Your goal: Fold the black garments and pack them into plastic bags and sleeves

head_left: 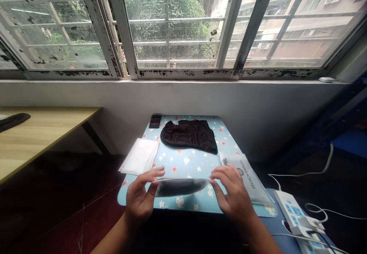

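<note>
Pinching on both sides: left hand (140, 194) grips the left end of a clear pouch (182, 188), thumb and index nearly meeting, other fingers loosely curled. Right hand (232, 189) mostly closed, thumb and fingertips on the pouch's right end. Pouch is over the near part of the flowered table (172, 160), between the hands, seen almost edge-on, something dark inside, can't tell what.

Edges: near table edge runs just below pouch. Strip of flowered top shows between pouch and black cloth (189, 135), the main room for moving forward. Cloth lies flat near far edge. White sleeves (140, 156) poke past left edge. Printed packet (249, 177) lies along right edge, partly behind right hand; contact unclear. Dark block (155, 121) sits at far left corner, blurred.

Further out: wooden desk (57, 120) left, power strip (295, 215) right, window (177, 28) beyond the wall.

Counts: two hands, one pouch, one cloth, one printed packet, one block, one stack of sleeves (layers not countable), one desk, one power strip
</note>
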The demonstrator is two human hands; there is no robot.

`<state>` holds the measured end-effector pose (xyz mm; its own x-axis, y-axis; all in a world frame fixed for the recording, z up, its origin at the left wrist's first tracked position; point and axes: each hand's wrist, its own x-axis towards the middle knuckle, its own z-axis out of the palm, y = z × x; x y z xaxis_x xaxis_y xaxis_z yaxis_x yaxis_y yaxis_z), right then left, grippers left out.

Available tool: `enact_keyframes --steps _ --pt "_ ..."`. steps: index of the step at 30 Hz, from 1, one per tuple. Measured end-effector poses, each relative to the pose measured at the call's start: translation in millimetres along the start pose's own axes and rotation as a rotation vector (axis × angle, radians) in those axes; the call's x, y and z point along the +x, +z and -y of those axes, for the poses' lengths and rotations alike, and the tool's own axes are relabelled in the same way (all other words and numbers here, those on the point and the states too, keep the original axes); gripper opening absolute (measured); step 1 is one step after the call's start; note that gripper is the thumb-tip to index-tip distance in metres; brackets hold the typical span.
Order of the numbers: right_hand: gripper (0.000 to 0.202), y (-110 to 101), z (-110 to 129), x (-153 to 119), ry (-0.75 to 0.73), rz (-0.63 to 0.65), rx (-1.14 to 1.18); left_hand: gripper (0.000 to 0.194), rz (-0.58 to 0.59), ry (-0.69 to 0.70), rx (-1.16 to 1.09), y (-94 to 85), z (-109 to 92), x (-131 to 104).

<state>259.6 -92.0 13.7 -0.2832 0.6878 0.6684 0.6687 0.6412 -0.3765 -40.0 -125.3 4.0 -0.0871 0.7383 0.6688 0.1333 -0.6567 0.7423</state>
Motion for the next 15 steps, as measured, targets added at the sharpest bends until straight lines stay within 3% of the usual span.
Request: enact_keyframes --steps 2,6,9,12,15 --pt "0.011 -5 1 -9 0.086 0.081 0.19 0.002 -0.029 -0.144 -0.105 4.7 1 -1" --pt "0.057 -5 7 -30 0.194 0.312 0.581 0.01 0.04 -0.271 -0.364 22.4 1 -5" --pt "0.064 0 12 -43 0.254 0.425 0.569 0.01 0.056 -0.291 -0.422 35.8 2 -3" --pt "0.041 -3 12 -43 0.306 0.346 0.434 0.009 0.003 -0.293 -0.302 42.1 8 2" --pt "0.034 -20 0 -35 0.328 0.186 0.365 0.009 -0.033 -0.295 -0.11 39.4 19 4"
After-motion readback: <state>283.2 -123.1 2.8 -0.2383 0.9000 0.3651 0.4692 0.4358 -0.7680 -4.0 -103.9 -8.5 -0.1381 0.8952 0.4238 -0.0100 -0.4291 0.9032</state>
